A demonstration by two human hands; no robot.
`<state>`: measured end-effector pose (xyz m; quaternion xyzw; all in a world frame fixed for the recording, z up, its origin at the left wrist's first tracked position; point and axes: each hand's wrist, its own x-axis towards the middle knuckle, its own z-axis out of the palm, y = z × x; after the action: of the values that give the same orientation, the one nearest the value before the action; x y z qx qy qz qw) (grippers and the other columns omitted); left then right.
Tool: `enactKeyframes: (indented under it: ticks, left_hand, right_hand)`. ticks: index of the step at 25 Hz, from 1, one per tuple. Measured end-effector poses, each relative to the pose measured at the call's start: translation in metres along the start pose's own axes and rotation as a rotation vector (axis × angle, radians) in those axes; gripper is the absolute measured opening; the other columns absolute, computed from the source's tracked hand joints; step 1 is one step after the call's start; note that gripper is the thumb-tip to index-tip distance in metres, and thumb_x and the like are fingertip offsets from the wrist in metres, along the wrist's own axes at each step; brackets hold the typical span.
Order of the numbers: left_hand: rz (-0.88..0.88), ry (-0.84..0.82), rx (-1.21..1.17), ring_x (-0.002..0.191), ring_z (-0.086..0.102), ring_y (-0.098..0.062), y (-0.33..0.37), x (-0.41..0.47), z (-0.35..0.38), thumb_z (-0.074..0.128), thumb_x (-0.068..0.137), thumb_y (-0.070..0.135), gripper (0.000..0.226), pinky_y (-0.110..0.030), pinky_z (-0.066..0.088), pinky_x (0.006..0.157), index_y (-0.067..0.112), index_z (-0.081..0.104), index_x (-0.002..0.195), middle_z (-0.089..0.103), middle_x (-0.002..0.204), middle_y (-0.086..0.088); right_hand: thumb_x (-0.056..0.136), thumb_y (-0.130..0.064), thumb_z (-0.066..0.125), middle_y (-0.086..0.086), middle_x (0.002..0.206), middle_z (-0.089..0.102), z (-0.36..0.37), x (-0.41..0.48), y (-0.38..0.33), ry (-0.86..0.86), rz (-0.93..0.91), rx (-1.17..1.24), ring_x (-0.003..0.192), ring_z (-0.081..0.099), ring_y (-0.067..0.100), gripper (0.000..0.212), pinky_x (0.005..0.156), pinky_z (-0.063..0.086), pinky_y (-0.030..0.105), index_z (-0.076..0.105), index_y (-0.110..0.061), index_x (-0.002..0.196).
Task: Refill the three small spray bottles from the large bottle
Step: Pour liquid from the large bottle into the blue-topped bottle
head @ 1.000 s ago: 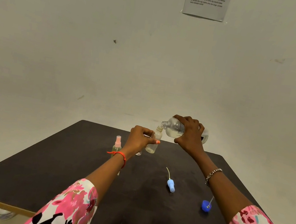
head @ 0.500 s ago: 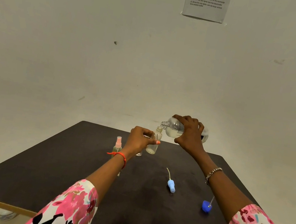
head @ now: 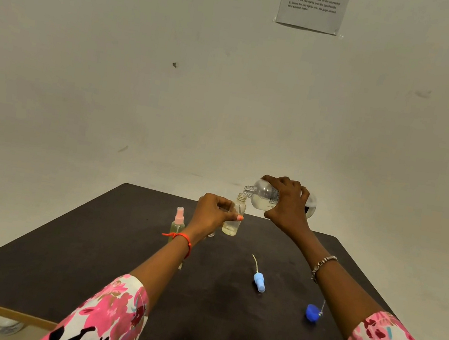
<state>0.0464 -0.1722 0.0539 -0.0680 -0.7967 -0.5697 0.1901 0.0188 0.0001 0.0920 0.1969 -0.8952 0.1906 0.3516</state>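
Over the table (head: 84,265), our left hand (head: 210,211) curls its fingers round the uncapped small spray bottle (head: 231,227); our right hand (head: 288,206) grips the tilted large bottle (head: 262,198), mouth just above it.

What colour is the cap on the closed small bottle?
Pink. The cap shows best in the head view.

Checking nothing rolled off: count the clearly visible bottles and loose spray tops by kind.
Large bottle: 1
Small bottles: 2, open bottle, pink-topped bottle
Loose spray tops: 2, light blue top, dark blue top
Total: 5
Item behind left hand: unclear.
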Motion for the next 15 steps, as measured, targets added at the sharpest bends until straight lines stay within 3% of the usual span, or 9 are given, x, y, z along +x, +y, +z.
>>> enactKeyframes:
  ticks: [15]
  left_hand:
    - [-0.009, -0.003, -0.009, 0.1, 0.063, -0.027, 0.0016, -0.0031, 0.0, 0.078, 0.068, 0.012, 0.046, -0.04, 0.052, 0.091, -0.005, 0.064, 0.108, 0.067, 0.11, -0.019]
  right_hand:
    - [0.057, -0.001, 0.067, 0.009, 0.111, 0.056, 0.001, 0.0009, 0.0004, 0.006, -0.01, -0.006, 0.11, 0.043, 0.029, 0.068, 0.09, 0.018, 0.033, 0.054, -0.024, 0.12]
